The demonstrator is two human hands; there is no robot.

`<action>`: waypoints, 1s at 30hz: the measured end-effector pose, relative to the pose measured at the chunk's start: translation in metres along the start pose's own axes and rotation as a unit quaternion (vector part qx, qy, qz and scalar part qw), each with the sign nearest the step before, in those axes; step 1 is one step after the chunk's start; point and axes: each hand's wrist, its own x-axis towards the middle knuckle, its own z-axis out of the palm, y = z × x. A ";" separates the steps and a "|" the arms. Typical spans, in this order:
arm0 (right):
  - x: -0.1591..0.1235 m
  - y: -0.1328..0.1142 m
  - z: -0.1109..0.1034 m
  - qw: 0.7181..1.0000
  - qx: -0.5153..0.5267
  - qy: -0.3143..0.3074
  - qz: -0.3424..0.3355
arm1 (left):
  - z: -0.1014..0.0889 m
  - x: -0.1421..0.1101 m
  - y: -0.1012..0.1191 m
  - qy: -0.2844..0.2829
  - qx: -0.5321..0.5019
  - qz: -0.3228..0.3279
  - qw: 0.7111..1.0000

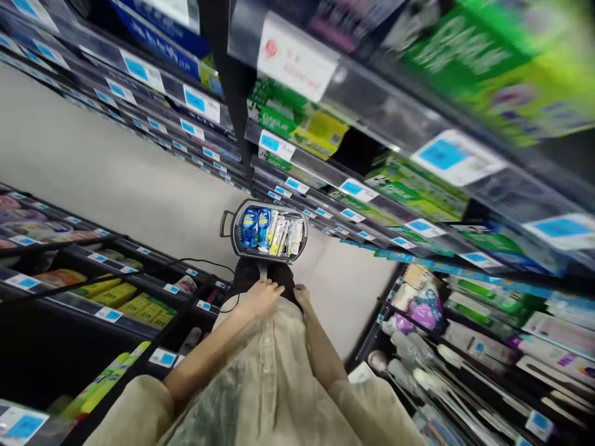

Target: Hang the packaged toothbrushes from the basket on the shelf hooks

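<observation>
My left hand (266,295) is in front of my waist, its fingers closed over the top of a grey pull handle (263,271) that runs up from a shopping basket. The dark grey basket (238,248) stands on the floor just past my legs. Inside it, blue packs (250,228) fill the left part. Slim white and yellow packages (281,235) stand side by side on the right. By my hip hangs my right hand (302,293), small in view, its fingers curled and nothing visible in them.
Shelves with green and yellow boxes (297,118) rise close on the upper right. Lower left shelves hold yellow boxes (118,296). Long-handled brushes (446,384) hang at the lower right. A grey aisle floor (134,179) runs between; a thin black cord (204,261) crosses the left side.
</observation>
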 end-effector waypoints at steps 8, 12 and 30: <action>0.106 -0.046 0.068 0.998 -0.055 0.001 -0.024 | 0.056 -0.003 -0.127 0.033 -0.080 -0.119 0.989; 0.180 -0.089 0.110 0.996 -0.076 0.006 -0.042 | 0.101 -0.016 -0.175 0.065 -0.119 -0.158 0.978; 0.336 -0.096 0.161 0.987 -0.107 0.099 0.066 | 0.167 0.024 -0.209 0.012 -0.211 -0.128 0.969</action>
